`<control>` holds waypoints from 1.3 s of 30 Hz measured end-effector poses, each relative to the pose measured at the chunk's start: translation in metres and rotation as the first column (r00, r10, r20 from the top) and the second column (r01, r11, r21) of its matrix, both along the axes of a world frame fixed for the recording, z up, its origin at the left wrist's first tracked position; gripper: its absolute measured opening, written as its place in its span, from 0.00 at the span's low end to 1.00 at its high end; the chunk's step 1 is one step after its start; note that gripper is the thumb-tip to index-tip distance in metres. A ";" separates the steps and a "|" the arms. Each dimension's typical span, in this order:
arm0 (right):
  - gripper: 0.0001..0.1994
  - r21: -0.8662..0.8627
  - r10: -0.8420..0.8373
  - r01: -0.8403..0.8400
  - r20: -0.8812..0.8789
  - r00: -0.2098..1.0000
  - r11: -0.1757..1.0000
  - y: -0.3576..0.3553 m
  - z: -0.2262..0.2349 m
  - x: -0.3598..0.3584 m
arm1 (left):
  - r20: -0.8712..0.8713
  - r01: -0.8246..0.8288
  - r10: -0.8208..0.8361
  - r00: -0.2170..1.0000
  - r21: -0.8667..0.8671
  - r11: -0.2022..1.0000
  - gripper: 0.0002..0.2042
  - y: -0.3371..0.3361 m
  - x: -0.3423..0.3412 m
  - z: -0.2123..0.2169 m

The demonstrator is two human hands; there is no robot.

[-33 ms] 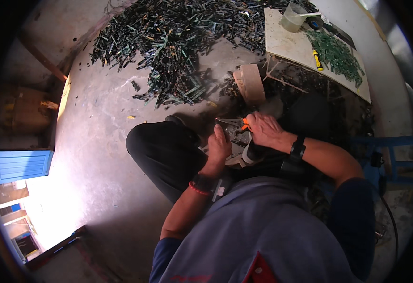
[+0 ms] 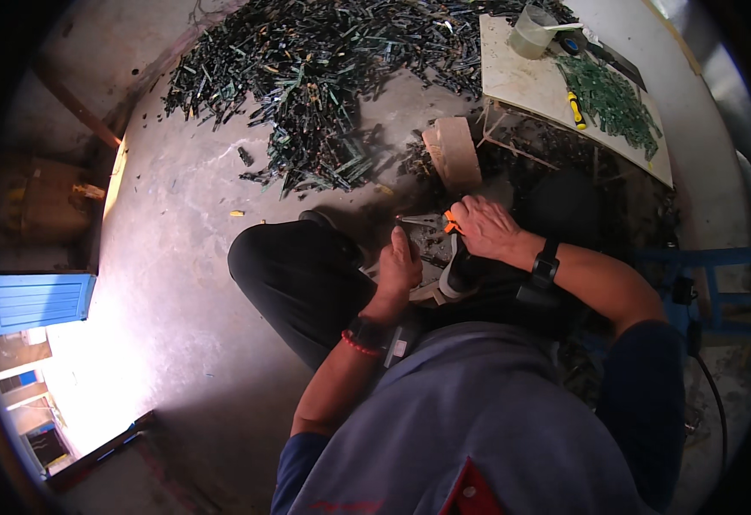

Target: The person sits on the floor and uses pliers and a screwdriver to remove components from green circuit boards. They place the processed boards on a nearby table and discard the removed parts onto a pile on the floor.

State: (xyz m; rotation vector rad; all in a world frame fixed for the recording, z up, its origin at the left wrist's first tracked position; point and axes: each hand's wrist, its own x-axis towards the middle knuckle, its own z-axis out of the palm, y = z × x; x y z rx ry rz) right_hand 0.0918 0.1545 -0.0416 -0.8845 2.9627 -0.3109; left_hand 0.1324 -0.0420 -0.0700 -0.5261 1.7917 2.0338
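My right hand (image 2: 489,228) is wrapped round the orange handles of a pair of pliers (image 2: 423,221). The metal jaws point left, and their tip lies right by the thumb of my left hand (image 2: 399,264). That left hand is closed with its thumb on top. Whatever it may hold at the jaw tip is too small and dark to name. Both hands are low over the floor between my bent knees, and small dark scraps lie beneath them. Just beyond the hands stands a tan block (image 2: 454,153), perhaps a brick.
A big heap of dark and green strips (image 2: 307,94) covers the far floor. On a low board table (image 2: 513,81) at the far right are a plastic cup (image 2: 532,39), a yellow screwdriver (image 2: 576,110) and a pile of green pieces (image 2: 611,103). A blue stool (image 2: 727,256) stands right.
The pliers and my right hand have shifted and turned slightly. My left hand stays almost in place, its thumb still by the jaw tip.
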 end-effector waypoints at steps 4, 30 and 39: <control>0.10 0.084 0.041 -0.040 -0.011 0.999 0.996 0.010 0.000 -0.006 | 0.185 0.014 -0.059 0.981 0.238 0.971 0.27 -0.001 -0.001 0.010; 0.18 -0.342 -0.107 0.281 0.449 0.887 0.897 -0.033 0.003 0.051 | 0.113 -0.085 0.057 0.992 0.267 0.960 0.27 0.000 -0.006 0.007; 0.18 -0.312 -0.141 0.318 0.479 0.866 0.896 -0.039 0.010 0.056 | 0.094 -0.098 0.076 0.993 0.264 0.960 0.28 0.002 -0.008 0.009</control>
